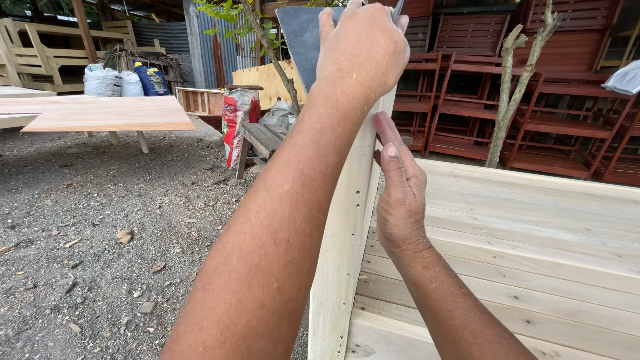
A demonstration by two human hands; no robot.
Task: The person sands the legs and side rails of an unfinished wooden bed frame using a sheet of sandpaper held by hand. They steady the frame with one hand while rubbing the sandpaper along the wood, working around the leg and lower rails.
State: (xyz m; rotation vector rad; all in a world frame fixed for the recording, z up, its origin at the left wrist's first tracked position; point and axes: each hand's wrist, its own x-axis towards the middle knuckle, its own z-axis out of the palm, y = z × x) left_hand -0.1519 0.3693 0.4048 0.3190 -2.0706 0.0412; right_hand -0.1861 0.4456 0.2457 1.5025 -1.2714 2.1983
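Sandpaper (300,40), a dark grey sheet, sits clenched in the left hand (360,50) against the top of the pale wooden rail (343,233); thin and floppy, it likely grips best folded flat under the fingers. Right hand (400,193) rests released, palm steadying the stiff rail beside the slatted panel (520,253)

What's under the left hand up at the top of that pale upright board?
The left hand presses a grey sandpaper sheet against the board. The sheet's corner shows; the part beneath the hand and the board's top end are covered.
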